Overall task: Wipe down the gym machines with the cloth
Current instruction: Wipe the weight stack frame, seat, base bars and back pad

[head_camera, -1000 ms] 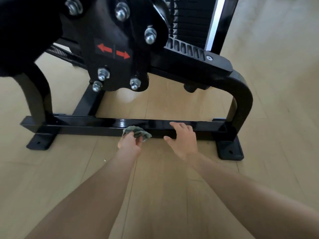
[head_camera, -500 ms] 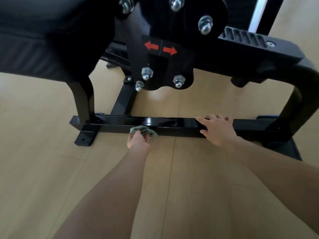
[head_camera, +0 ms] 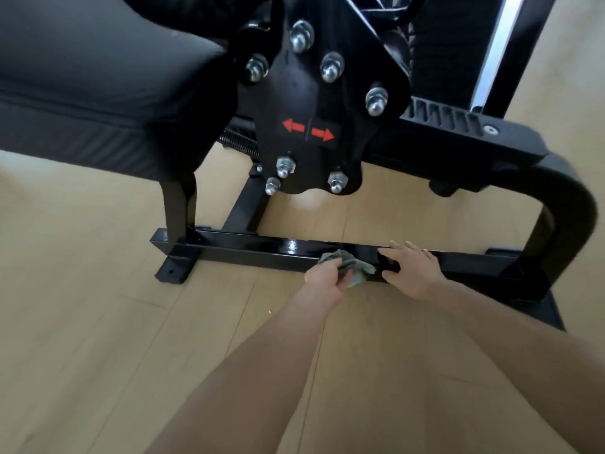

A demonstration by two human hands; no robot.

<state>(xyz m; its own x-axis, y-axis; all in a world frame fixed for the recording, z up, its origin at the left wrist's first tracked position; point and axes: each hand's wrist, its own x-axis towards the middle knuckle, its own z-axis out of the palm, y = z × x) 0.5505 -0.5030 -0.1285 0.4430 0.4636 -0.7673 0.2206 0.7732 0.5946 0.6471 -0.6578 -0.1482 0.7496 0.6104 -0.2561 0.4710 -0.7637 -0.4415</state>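
left hand (head_camera: 322, 281) | cloth (head_camera: 352, 267) slid rightward | now beside right hand (head_camera: 411, 273)

Two red arrows (head_camera: 308, 129), pointing left and right from a thin line, marked on a black metal plate (head_camera: 314, 103); no readable words.

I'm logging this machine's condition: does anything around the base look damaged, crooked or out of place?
Nothing stands out. The black base bar lies flat on the wood floor, with no visible dents. The left hand grips the crumpled cloth against it; the right hand rests on it alongside. Bolts on the bracket plate look seated.
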